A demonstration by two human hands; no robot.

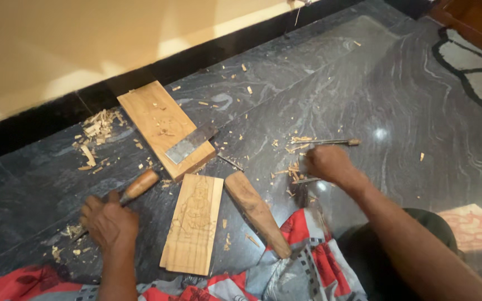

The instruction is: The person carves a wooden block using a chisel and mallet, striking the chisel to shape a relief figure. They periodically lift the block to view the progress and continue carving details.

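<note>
No packages or labels in sight; nearest to a sign is the carved panel (192, 224) at 6 o'clock, a pale upright rectangle with a figure outlined on it, lying flat on the dark stone floor (364, 95). A larger plain board (157, 124) lies at 11 o'clock, a grey metal blade (189, 144) resting across its near end. A wooden mallet (256, 212) lies just beside the panel at 5 o'clock.

My left hand (109, 222), at 8 o'clock, is closed around a wooden-handled chisel (138, 187). My right hand (327, 163), at 3 o'clock, is curled shut over thin carving tools (307, 180) among wood chips (97, 129); exact grip unclear.
</note>
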